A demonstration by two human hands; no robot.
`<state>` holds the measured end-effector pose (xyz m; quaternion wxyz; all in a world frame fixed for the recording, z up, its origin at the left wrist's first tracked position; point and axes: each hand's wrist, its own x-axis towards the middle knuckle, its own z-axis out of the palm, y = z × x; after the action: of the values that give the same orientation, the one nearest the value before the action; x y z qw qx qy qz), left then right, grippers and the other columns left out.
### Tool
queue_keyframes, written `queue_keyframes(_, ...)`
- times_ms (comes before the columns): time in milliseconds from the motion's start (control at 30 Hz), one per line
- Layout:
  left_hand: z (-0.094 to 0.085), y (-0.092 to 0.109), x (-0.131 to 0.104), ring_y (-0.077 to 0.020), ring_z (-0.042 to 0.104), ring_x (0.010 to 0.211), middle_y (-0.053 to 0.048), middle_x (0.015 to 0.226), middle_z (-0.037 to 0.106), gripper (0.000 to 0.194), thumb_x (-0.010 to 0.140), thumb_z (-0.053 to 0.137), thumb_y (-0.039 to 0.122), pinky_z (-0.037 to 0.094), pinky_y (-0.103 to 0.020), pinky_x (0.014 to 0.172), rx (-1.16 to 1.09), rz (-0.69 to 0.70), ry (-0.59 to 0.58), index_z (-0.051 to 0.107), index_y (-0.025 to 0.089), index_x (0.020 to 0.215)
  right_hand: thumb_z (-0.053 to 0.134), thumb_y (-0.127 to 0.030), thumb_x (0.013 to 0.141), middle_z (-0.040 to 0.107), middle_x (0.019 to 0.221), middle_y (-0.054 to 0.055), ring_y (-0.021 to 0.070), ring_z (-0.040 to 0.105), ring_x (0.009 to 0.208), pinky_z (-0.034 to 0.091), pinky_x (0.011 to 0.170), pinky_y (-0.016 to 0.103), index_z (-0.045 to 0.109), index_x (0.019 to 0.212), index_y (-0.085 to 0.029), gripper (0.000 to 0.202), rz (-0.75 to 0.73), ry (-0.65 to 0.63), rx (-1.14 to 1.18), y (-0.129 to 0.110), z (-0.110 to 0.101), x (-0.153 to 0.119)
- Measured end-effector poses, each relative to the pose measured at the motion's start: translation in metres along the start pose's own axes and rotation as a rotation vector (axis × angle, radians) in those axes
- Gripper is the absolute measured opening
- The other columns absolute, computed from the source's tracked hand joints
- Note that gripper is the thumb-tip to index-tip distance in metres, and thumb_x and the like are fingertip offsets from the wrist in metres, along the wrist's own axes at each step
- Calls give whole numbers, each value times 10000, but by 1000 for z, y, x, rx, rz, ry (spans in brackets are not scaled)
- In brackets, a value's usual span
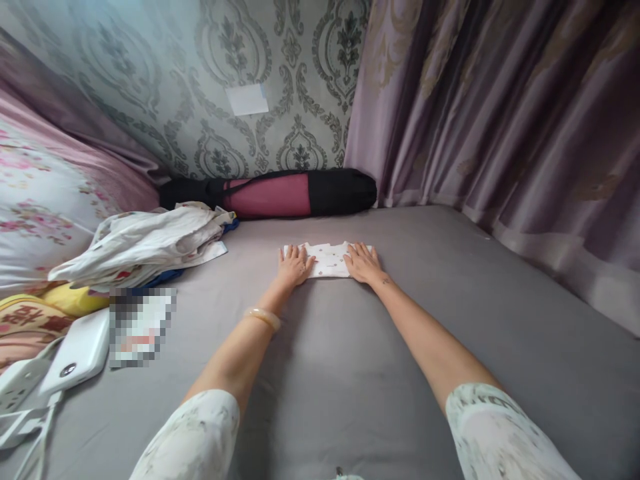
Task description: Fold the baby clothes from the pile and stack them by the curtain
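Note:
A folded white cloth with small printed marks (330, 260) lies flat on the grey bed sheet (340, 373), in the middle of the view. My left hand (296, 263) rests palm down on its left end, fingers spread and pointing away from me. On its right end my right hand (363, 261) lies the same way, fingers apart. Between the two hands the printed middle of the cloth shows. The ends of the cloth are partly hidden under my hands.
A black and pink long bag (270, 195) lies along the wall. To the left are piled clothes (150, 243), a floral pillow (45, 207), a yellow item (75, 300), a white power bank (80, 350), a power strip (20, 383) and cables. Purple curtains (480, 113) hang at the right.

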<state>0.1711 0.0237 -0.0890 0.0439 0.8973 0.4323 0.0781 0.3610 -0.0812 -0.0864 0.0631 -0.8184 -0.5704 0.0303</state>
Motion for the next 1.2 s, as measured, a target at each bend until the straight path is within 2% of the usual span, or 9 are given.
queue_keyframes(100, -2, 13, 1, -309, 246, 1449, -186, 1518, 372, 595, 992, 238, 468, 103, -558, 1170, 41, 48, 76, 398, 114, 1442, 204, -418, 1009, 276, 1575, 134, 270, 173, 1465, 83, 1173, 505, 330, 1505, -145, 580, -58, 60, 25, -13, -2, -1)
queue_keyframes(200, 3, 21, 0, -294, 250, 1450, -165, 1538, 347, 584, 996, 220, 466, 146, -546, 1165, 28, 74, 29, 389, 143, 1453, 208, -409, 1011, 274, 1576, 132, 266, 176, 1465, 105, 1173, 493, 344, 1499, -154, 567, -88, 44, 64, -24, 1, -4)
queue_keyframes(400, 14, 19, -3, -295, 220, 1462, -170, 1565, 286, 597, 993, 229, 469, 173, -533, 1159, -8, 54, -19, 335, 154, 1489, 220, -389, 1010, 279, 1577, 119, 251, 203, 1456, 125, 1169, 478, 361, 1490, -177, 544, -68, 45, 65, -28, 10, -7)
queue_keyframes(667, 6, 22, -1, -292, 211, 1465, -163, 1569, 280, 582, 995, 233, 466, 180, -547, 1155, -24, 41, -60, 352, 157, 1473, 245, -384, 1006, 288, 1571, 132, 270, 208, 1454, 139, 1162, 504, 375, 1482, -164, 540, -71, 28, 80, -28, 6, -5)
queue_keyframes(833, 3, 36, -1, -255, 258, 1450, -118, 1534, 373, 528, 1005, 223, 390, 169, -479, 1184, -61, 64, 80, 404, 156, 1443, 230, -322, 1001, 318, 1558, 130, 265, 215, 1452, 137, 1164, 515, 382, 1473, -138, 529, -115, 67, 117, -38, 2, 0)
queue_keyframes(1033, 20, 35, 0, -267, 305, 1430, -112, 1532, 376, 502, 1000, 248, 347, 219, -487, 1166, -108, 37, 35, 430, 165, 1430, 245, -293, 990, 374, 1537, 81, 239, 259, 1433, 164, 1167, 465, 415, 1455, -154, 514, -113, 96, 109, -50, 17, 5)
queue_keyframes(1200, 26, 33, 1, -267, 313, 1427, -112, 1529, 382, 492, 1000, 251, 345, 222, -491, 1162, -96, 53, 69, 436, 184, 1426, 246, -308, 991, 384, 1532, 71, 231, 267, 1428, 163, 1166, 455, 422, 1450, -159, 514, -106, 113, 100, -50, 23, 5)
